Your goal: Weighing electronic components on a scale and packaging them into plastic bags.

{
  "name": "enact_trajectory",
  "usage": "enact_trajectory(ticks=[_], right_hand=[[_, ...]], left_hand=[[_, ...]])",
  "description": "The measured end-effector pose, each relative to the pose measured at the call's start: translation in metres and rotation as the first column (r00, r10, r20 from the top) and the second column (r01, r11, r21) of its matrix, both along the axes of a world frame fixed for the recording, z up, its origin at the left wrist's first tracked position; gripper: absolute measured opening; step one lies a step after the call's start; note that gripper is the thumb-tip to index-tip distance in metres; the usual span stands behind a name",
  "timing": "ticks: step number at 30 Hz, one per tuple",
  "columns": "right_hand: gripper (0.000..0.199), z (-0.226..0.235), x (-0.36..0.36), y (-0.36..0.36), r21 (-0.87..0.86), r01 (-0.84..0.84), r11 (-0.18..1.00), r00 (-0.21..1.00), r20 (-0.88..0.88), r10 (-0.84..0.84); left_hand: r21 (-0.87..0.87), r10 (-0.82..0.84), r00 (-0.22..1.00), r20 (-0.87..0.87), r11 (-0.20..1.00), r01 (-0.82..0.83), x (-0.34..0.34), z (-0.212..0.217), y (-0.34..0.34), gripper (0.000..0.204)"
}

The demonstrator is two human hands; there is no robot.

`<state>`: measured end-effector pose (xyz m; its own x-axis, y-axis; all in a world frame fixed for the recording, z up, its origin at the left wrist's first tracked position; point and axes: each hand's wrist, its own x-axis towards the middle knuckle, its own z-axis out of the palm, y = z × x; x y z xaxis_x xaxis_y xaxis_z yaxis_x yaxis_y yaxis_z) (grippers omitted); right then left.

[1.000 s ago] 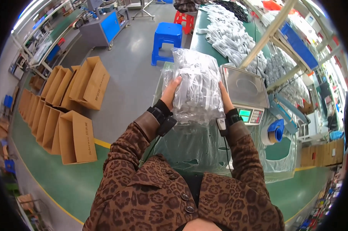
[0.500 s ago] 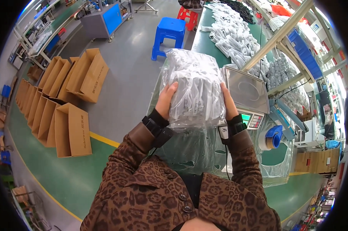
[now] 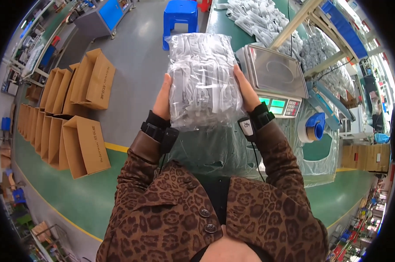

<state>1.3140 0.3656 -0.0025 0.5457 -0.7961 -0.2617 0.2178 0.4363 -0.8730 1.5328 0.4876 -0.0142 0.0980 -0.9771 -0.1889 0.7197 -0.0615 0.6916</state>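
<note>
A clear plastic bag packed with white items (image 3: 204, 81) is held up in front of me between both hands. My left hand (image 3: 163, 98) presses its left side and my right hand (image 3: 245, 89) presses its right side, fingers flat along the bag. Both wrists wear black bands. Just right of the bag stands a metal weighing scale (image 3: 274, 72) with a lit display. Below the bag, loose clear plastic sheeting (image 3: 219, 150) lies over the green table's near end.
Several open cardboard boxes (image 3: 81, 144) stand in rows on the floor at left. A blue stool (image 3: 180, 15) is ahead. More white bagged items (image 3: 258, 17) cover the green table. A blue tape roll (image 3: 315, 126) sits at right.
Both hands have raised the bag and brought it nearer to me, so it looks larger. It now stands left of the scale, off its pan.
</note>
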Motion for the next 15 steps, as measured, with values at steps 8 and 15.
enact_trajectory(ticks=[8,15], right_hand=[[0.065,0.006,0.004,-0.022,0.032,0.037,0.999,0.999,-0.006,-0.037],[0.067,-0.010,0.000,-0.027,0.135,-0.134,0.982,0.969,0.226,0.101]], left_hand=[[-0.053,0.046,0.995,0.089,0.998,-0.041,0.017,-0.029,-0.026,0.068],[-0.010,-0.125,0.982,0.140,0.992,0.128,0.032,-0.042,-0.061,0.085]])
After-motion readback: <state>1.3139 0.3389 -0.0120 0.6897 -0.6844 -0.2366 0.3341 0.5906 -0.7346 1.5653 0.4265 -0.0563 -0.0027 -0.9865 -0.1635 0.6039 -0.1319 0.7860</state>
